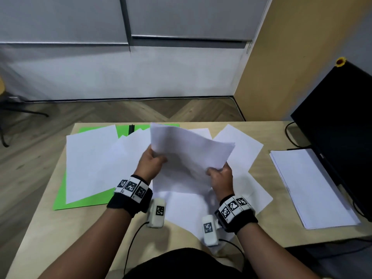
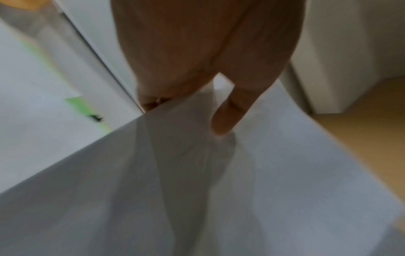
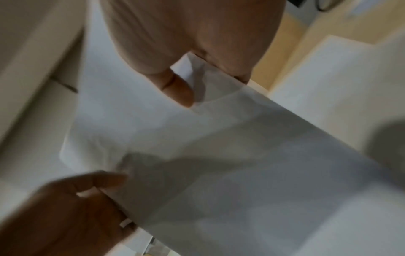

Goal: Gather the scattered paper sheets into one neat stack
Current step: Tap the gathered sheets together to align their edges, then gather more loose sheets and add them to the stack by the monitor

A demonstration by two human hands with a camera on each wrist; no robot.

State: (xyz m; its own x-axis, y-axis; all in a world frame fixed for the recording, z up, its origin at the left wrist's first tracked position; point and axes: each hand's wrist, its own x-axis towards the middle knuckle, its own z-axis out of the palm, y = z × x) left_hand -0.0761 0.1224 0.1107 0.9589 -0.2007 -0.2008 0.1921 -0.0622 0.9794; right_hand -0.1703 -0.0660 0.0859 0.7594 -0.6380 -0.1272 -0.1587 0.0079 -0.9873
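held bundle: you've got a small sheaf of white paper sheets (image 1: 189,156) lifted clear of the pale wooden table (image 1: 50,228), sagging in the middle since it's only supported at 2 edges.
left hand: your left hand (image 1: 153,160) pinches the sheaf's left edge, thumb on top & fingers curled under; left wrist view shows the thumb (image 2: 228,117) pressed onto the paper.
right hand: your right hand (image 1: 220,174) is clamped on the sheaf's near right corner, thumb over, fingers beneath. prob. a 2-hand hold so you can square the edges w/o the sheets sliding apart.
loose sheets: more white sheets (image 1: 90,162) lie flat & overlapping on the table under and around the sheaf, left, right & toward you. not gathered yet.
green folder: a bright green flat folder (image 1: 84,200) sits under the sheets left of the sheaf; looks like it just got covered, not part of the pile.
side stack: a tidy white paper stack (image 1: 310,188) rests well right of the sheaf, beside the black monitor (image 1: 340,125). can't tell if it's the target pile.
progress: early-to-mid i'd say; most sheets still flat on the table.
risk: thin sheaf bends easily, so a loose pinch could let it fan out.
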